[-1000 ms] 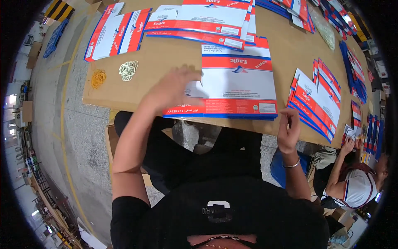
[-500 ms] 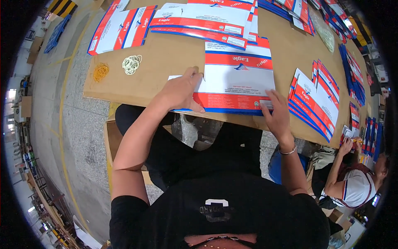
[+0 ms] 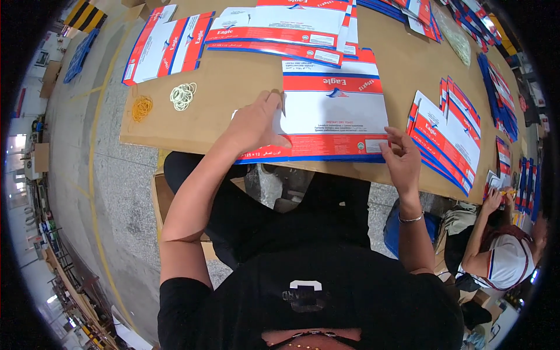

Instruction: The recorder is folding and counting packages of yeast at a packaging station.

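Left hand [image 3: 255,123] lies palm down, thumb and fingers spread wide, over the left side of a flat printed carton [image 3: 335,111]. Right hand [image 3: 402,157] is at the carton's right side, fingers partly curled; whether it pinches the carton cannot be told. Carton position: along the near edge of the surface [image 3: 204,125], its far end beneath a carton stack [image 3: 286,26]. Fanned cartons [image 3: 446,140] lie toward the near right. Orange bands [image 3: 142,108] lie near the left edge, beside pale bands [image 3: 183,96].
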`<state>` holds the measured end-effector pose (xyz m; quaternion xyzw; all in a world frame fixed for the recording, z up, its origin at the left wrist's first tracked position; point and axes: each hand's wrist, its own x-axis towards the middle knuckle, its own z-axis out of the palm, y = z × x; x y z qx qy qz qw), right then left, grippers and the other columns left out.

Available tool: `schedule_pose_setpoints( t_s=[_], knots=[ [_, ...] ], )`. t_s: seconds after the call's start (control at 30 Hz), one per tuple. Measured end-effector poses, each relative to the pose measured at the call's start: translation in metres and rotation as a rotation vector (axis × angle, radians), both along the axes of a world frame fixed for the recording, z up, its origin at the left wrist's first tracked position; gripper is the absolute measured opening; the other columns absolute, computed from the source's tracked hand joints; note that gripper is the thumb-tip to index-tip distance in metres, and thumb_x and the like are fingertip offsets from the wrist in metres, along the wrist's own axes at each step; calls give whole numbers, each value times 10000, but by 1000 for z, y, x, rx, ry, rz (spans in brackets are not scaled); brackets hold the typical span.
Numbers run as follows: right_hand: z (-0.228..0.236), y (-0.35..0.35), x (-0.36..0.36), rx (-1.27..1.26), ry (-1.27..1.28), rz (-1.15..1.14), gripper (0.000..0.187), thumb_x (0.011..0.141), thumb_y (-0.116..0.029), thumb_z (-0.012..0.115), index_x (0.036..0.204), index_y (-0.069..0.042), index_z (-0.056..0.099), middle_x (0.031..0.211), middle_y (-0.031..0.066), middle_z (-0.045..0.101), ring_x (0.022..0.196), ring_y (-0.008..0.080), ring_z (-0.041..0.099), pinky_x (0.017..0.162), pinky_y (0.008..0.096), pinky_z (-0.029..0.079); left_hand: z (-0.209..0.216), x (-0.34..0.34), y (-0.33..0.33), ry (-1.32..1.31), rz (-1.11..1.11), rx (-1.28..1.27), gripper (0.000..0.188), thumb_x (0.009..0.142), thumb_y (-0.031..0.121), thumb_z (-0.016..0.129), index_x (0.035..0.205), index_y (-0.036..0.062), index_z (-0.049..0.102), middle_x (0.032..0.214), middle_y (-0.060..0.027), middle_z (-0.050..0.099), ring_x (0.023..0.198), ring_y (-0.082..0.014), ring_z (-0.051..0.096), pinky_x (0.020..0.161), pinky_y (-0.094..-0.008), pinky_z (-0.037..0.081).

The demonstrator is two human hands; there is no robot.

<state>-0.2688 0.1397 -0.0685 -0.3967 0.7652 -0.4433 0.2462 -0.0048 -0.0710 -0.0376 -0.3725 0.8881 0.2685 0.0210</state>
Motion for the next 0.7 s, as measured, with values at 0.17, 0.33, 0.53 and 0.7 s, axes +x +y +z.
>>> schedule_pose_setpoints(
  t_s=[0.17, 0.33, 0.53, 0.7],
  knots=[
    [-16, -6, -11, -27, 359, -3, 424, 819, -107, 745, 1211, -3, 619, 1072, 145, 635, 897, 188, 637, 751, 273, 528, -8, -3, -3, 35, -15, 21, 735, 589, 306, 903, 1170, 77, 516, 1236, -150, 528, 1096, -376, 592, 891, -451, 515],
    [-12, -3, -10, 9, 290, 40, 473, 837, -109, 741, 1265, 6, 574, 976, 113, 646, 854, 165, 632, 740, 277, 531, -12, 4, -10, 20, -24, 34, 710, 589, 300, 903, 1164, 85, 547, 1237, -148, 527, 1131, -376, 571, 913, -447, 504],
    [-1, 2, -14, 87, -787, 79, 340, 944, -179, 648, 1241, -45, 552, 894, 8, 617, 522, 38, 448, 447, 180, 322, -13, 11, -19, 113, -78, 117, 713, 588, 272, 900, 1187, 102, 552, 1250, -155, 522, 1160, -381, 549, 943, -448, 485],
    [1, 44, 38, -13, -714, -30, 351, 967, -130, 596, 1295, -48, 502, 899, 19, 610, 590, 68, 472, 477, 211, 370, 3, 26, -7, 91, -80, 61, 643, 612, 228, 874, 1163, 101, 567, 1167, -126, 567, 1101, -366, 576, 909, -423, 490]
  ],
)
